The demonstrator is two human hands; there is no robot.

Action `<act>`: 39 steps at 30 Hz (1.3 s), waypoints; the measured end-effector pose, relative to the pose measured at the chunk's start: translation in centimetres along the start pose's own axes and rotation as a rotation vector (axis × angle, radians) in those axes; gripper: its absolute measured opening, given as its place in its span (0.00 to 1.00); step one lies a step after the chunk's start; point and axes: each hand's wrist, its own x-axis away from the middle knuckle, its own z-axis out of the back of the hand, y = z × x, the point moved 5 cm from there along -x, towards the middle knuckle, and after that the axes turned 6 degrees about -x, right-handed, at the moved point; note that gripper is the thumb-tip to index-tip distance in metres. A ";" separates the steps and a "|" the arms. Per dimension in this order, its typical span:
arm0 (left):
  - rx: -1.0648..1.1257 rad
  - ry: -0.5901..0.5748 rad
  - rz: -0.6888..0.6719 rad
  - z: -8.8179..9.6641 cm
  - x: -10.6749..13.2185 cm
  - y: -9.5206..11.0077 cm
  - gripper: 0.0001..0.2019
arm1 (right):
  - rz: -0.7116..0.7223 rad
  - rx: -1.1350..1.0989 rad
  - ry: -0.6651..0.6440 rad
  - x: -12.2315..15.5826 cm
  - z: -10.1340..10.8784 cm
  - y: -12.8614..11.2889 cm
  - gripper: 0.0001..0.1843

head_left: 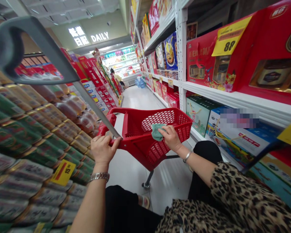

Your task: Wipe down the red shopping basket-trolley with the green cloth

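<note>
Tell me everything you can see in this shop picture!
stacked cans: many, green and gold, left side
gift boxes: many, mostly red, right side
white shelves: several, white, right side
yellow price tags: several, yellow, along both sides
DAILY sign: 1, white letters, far end
shopper: 1, dark top, far down the aisle
red wheeled shopping basket: 1, red, straight ahead
grey pull handle: 1, grey, upper left
green cloth: 1, green, on the basket
left hand: 1, gripping the basket
right hand: 1, on the cloth
</note>
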 end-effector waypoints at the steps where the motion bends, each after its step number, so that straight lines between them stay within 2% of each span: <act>1: -0.005 -0.002 0.000 0.0 0.0 0.0 0.18 | -0.063 0.025 0.007 0.4 0.7 1.3 0.26; 6: 0.011 -0.016 0.025 -0.3 0.1 0.1 0.18 | -0.377 0.126 0.142 1.7 4.2 6.8 0.26; 9: 0.025 -0.020 0.031 -0.5 0.1 0.2 0.18 | -0.486 0.139 0.252 2.1 4.9 7.6 0.26; 11: 0.018 -0.014 0.031 -0.5 0.1 0.2 0.17 | -0.474 0.127 0.287 2.2 4.4 6.8 0.23; 15: 0.006 -0.002 0.031 -0.6 0.1 0.2 0.17 | -0.313 0.041 0.241 2.1 2.0 2.5 0.20; 20: -0.010 -0.007 0.029 -0.5 0.1 0.2 0.18 | 0.024 -0.157 0.086 0.7 -1.6 -6.1 0.25; 24: 0.012 -0.020 0.042 -0.4 0.0 0.1 0.19 | 0.240 -0.255 -0.008 -0.5 -3.5 -12.4 0.22; 26: 0.029 -0.022 0.050 -0.3 0.0 0.1 0.19 | 0.312 -0.266 -0.056 -0.6 -4.3 -14.5 0.21; 28: 0.043 -0.022 0.055 -0.2 0.0 0.1 0.20 | 0.352 -0.247 -0.091 -0.4 -4.8 -15.6 0.19; 30: 0.052 -0.017 0.058 -0.1 0.0 0.1 0.20 | 0.333 -0.191 -0.083 -0.3 -5.0 -15.5 0.18; 34: 0.051 -0.007 0.061 -0.2 0.2 0.0 0.20 | 0.172 -0.049 -0.028 -0.4 -4.6 -13.0 0.18; 39: 0.047 -0.016 0.061 -0.6 0.3 -0.1 0.18 | 0.011 0.040 -0.121 0.1 -3.9 -9.4 0.19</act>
